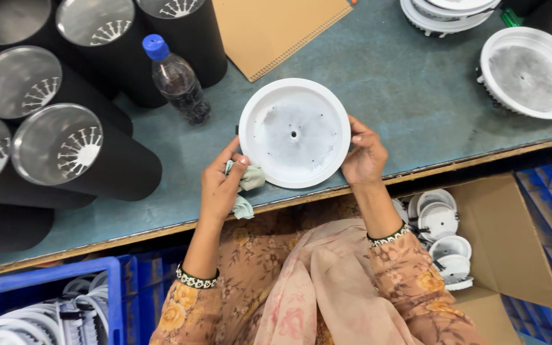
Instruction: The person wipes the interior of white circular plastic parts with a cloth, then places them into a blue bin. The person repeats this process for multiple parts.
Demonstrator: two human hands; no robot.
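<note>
A round white lamp housing (294, 132) lies dish-side up near the front edge of the grey-blue bench (404, 89). My right hand (364, 155) grips its right rim. My left hand (220, 185) touches its lower left rim and pinches a crumpled pale green cloth (248, 182) between thumb and fingers. A small hole shows at the middle of the housing, and smudges mark its inner face.
Several black cylinders with shiny reflectors (59, 144) lie at the left. A blue-capped bottle (175, 78), a brown notebook (276, 29), more white housings (526, 71), a cardboard box of housings (445, 239) and blue crates (46, 300) surround me.
</note>
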